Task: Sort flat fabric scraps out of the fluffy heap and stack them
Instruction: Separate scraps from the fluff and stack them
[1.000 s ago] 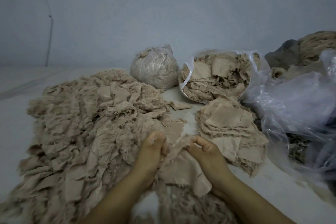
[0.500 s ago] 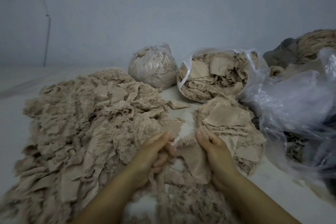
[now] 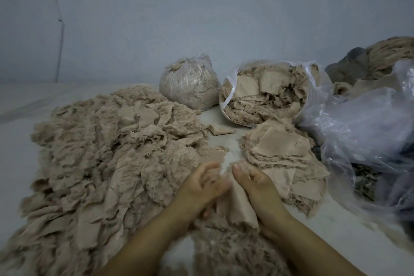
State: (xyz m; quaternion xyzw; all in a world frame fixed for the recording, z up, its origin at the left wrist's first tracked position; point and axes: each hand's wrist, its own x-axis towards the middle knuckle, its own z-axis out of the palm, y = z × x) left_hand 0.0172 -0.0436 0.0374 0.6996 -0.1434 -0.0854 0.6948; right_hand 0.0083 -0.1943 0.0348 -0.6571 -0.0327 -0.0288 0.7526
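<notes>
Holding one flat beige scrap (image 3: 237, 206) between both hands, you have it low in front of you, just in front of the gap between the heap and the stack. Your left hand (image 3: 201, 188) has its fingers curled onto the scrap's left edge, though motion blur hides exactly how they grip. Your right hand (image 3: 257, 186) pinches the right edge, thumb on top. The piece hangs down between your wrists, its lower edge frayed.

Just beside your right hand sits the stack of flat scraps (image 3: 282, 154), already many layers deep, so a fair share of the sorting looks done. To your left the fluffy heap (image 3: 100, 152) is far larger, with plenty of flat pieces showing in it, so most of the work appears to remain. Beyond lie an open bag of scraps (image 3: 266, 96), a tied bag (image 3: 190, 83), one loose scrap (image 3: 218, 129) and crumpled plastic (image 3: 363, 123) on the right.
</notes>
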